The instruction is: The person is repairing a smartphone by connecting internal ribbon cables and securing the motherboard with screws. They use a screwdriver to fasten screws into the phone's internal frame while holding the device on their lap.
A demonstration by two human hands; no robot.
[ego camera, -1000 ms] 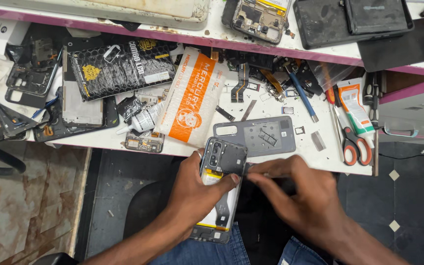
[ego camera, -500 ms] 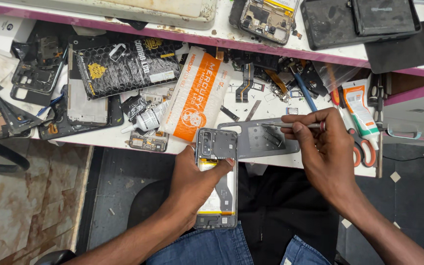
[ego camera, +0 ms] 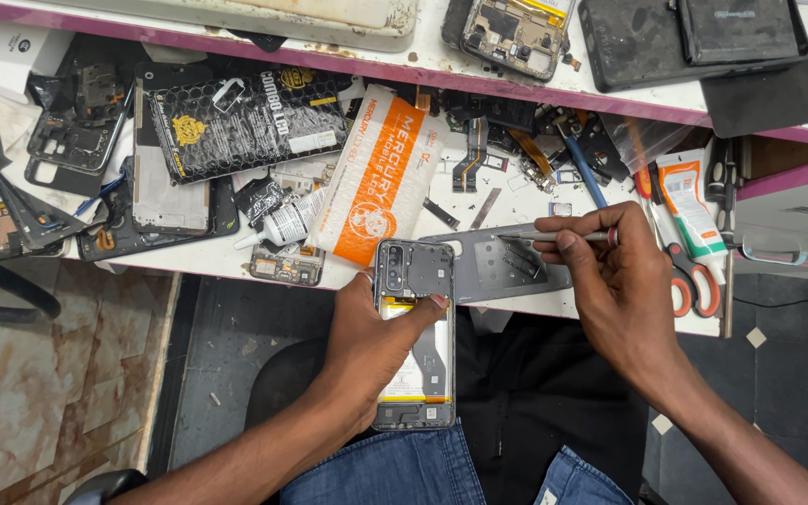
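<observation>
Your left hand point(ego camera: 371, 337) grips the opened phone point(ego camera: 415, 335) by its edges, below the tabletop point(ego camera: 610, 313) rim. Light, stiff, fragile inside: keep to the frame. Your right hand point(ego camera: 614, 281) pinches tweezers point(ego camera: 554, 238) over a grey plate point(ego camera: 507, 269).

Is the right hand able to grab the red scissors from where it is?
Probably yes. The right hand sits just beside the red-handled scissors on the table, with nothing between them, but it already holds a thin metal tool.

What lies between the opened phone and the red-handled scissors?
In the head view, the grey plate and the right hand holding tweezers lie between opened phone and scissors.
</observation>
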